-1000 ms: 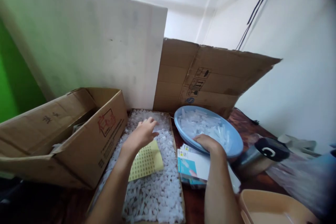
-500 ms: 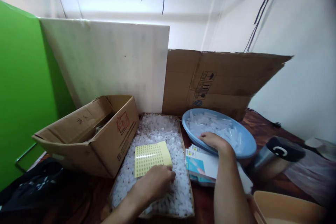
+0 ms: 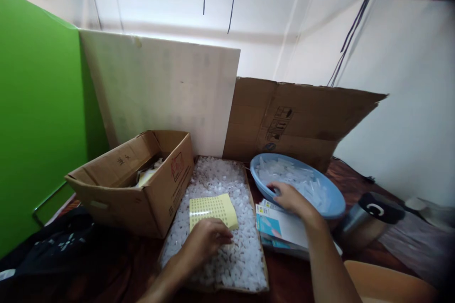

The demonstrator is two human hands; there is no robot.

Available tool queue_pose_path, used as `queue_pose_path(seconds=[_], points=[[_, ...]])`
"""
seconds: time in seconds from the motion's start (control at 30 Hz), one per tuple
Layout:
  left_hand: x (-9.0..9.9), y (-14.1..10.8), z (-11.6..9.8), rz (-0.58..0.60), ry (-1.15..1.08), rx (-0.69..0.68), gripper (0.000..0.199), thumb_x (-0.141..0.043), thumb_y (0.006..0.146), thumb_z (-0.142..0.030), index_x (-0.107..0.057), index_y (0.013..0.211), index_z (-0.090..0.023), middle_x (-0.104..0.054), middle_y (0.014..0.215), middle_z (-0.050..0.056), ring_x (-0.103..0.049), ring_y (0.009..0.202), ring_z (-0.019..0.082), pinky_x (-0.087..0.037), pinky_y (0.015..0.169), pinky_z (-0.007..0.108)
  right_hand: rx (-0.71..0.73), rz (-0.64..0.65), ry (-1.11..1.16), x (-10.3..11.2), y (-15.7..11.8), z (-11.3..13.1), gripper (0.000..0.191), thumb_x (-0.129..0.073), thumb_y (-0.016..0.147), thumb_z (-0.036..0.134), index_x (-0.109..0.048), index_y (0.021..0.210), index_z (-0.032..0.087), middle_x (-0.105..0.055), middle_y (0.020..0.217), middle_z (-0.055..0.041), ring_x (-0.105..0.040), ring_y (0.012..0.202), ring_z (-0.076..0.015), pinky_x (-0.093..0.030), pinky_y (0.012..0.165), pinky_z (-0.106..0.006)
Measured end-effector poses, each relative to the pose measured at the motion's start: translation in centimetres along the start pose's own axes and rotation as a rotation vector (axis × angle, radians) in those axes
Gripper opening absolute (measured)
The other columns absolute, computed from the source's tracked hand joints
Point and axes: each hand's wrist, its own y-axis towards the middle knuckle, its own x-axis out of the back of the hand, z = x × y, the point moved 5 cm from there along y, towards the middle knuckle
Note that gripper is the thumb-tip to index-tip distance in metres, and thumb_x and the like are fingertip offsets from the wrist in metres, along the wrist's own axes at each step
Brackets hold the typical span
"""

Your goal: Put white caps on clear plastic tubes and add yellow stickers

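A yellow sheet of small printed labels (image 3: 212, 207) lies on a shallow tray of small white translucent pieces (image 3: 245, 251). My left hand (image 3: 209, 236) is over the sheet's near edge, fingers curled together; what they hold is hidden. At the near left rim of a blue basin (image 3: 337, 209), my right hand (image 3: 288, 196) has its fingers bent inward. Something small and shiny shows at those fingertips, too unclear to name. Clear plastic tubes (image 3: 284, 170) fill the basin.
An open cardboard box (image 3: 154, 213) stands left of the tray. White-and-blue packets (image 3: 273, 227) lie under my right forearm. A dark-lidded steel flask (image 3: 366, 222) and an orange container (image 3: 387, 279) are at right. Cardboard (image 3: 256, 118) and a white board (image 3: 159, 85) stand behind.
My left hand has moved slightly left, across the near edge of the label sheet. My right hand remains by the basin rim, fingers more bent. The view has tilted up a little.
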Motion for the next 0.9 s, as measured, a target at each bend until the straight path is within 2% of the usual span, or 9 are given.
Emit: queue_pose_path(seconds=[0.13, 0.2, 0.27, 0.33, 0.4, 0.53, 0.7, 0.8, 0.9], points=[[1.6, -0.6, 0.9, -0.157, -0.226, 0.051, 0.026, -0.086, 0.073, -0.045, -0.085, 0.078, -0.020, -0.074, 0.087, 0.010, -0.068, 0.084, 0.021, -0.050, 0.074, 0.028, 0.071, -0.250, 0.048, 0.0, -2.0, 1.9, 0.036, -0.050, 0.092, 0.008, -0.068, 0.123, 0.013, -0.072, 0.125, -0.0142, -0.066, 0.122, -0.0281, -0.048, 0.107, -0.040], [2.3, -0.9, 1.7, -0.244, -0.323, 0.096, 0.032, -0.087, 0.070, -0.050, -0.084, 0.077, -0.019, -0.072, 0.085, 0.009, -0.067, 0.082, 0.021, -0.050, 0.072, 0.028, 0.105, -0.359, 0.087, -1.1, -3.5, 3.2, 0.035, -0.049, 0.098, 0.017, -0.061, 0.131, 0.013, -0.069, 0.131, -0.0161, -0.065, 0.123, -0.0281, -0.048, 0.108, -0.042], [2.6, -1.3, 2.4, -0.297, -0.410, 0.141, 0.034, -0.086, 0.069, -0.052, -0.084, 0.077, -0.018, -0.071, 0.082, 0.009, -0.066, 0.076, 0.020, -0.051, 0.068, 0.029, 0.181, -0.406, 0.162, -3.2, -5.3, 4.7, 0.032, -0.054, 0.100, 0.029, -0.059, 0.129, 0.017, -0.072, 0.124, -0.0135, -0.071, 0.113, -0.0263, -0.054, 0.101, -0.039], [2.8, -1.7, 3.0, -0.324, -0.480, 0.180, 0.033, -0.086, 0.067, -0.050, -0.085, 0.078, -0.018, -0.072, 0.082, 0.009, -0.067, 0.075, 0.020, -0.053, 0.067, 0.029, 0.328, -0.407, 0.296, -5.7, -7.2, 6.4, 0.023, -0.062, 0.098, 0.035, -0.064, 0.117, 0.020, -0.076, 0.115, -0.0102, -0.074, 0.103, -0.0255, -0.058, 0.094, -0.037], [2.9, -2.2, 3.5, -0.354, -0.531, 0.218, 0.030, -0.088, 0.066, -0.045, -0.085, 0.079, -0.019, -0.075, 0.087, 0.009, -0.070, 0.081, 0.022, -0.055, 0.071, 0.030, 0.390, -0.344, 0.403, -8.2, -8.7, 7.6, 0.018, -0.068, 0.095, 0.036, -0.067, 0.107, 0.023, -0.077, 0.107, -0.0071, -0.075, 0.098, -0.0244, -0.060, 0.088, -0.034], [3.3, -3.3, 4.3, -0.405, -0.593, 0.300, 0.027, -0.089, 0.066, -0.040, -0.085, 0.084, -0.020, -0.079, 0.095, 0.009, -0.073, 0.089, 0.025, -0.058, 0.080, 0.032, 0.326, -0.242, 0.576, -11.8, -10.1, 8.0, 0.025, -0.076, 0.089, 0.045, -0.066, 0.093, 0.022, -0.079, 0.094, -0.0056, -0.076, 0.089, -0.0251, -0.061, 0.080, -0.032], [4.0, -3.7, 4.1, -0.394, -0.573, 0.288, 0.024, -0.086, 0.072, -0.039, -0.085, 0.090, -0.022, -0.078, 0.103, 0.010, -0.071, 0.101, 0.026, -0.057, 0.088, 0.033, 0.467, -0.288, 0.479, -11.8, -10.9, 8.3, 0.022, -0.081, 0.084, 0.044, -0.071, 0.088, 0.024, -0.075, 0.082, -0.0024, -0.070, 0.072, -0.0215, -0.058, 0.068, -0.030], [4.1, -3.8, 3.6, -0.364, -0.510, 0.272, 0.020, -0.081, 0.077, -0.036, -0.085, 0.091, -0.023, -0.077, 0.101, 0.009, -0.071, 0.101, 0.025, -0.055, 0.091, 0.033, 0.528, -0.334, 0.465, -10.6, -11.5, 8.5, 0.016, -0.082, 0.084, 0.039, -0.075, 0.092, 0.027, -0.073, 0.086, -0.0027, -0.069, 0.076, -0.0215, -0.058, 0.072, -0.031], [3.9, -4.2, 3.1, -0.355, -0.488, 0.275, 0.015, -0.081, 0.077, -0.034, -0.085, 0.085, -0.023, -0.077, 0.094, 0.008, -0.072, 0.093, 0.024, -0.057, 0.084, 0.031, 0.494, -0.356, 0.566, -10.1, -11.7, 8.2, 0.015, -0.083, 0.083, 0.040, -0.076, 0.090, 0.028, -0.068, 0.086, -0.0037, -0.067, 0.078, -0.0215, -0.058, 0.070, -0.029]])
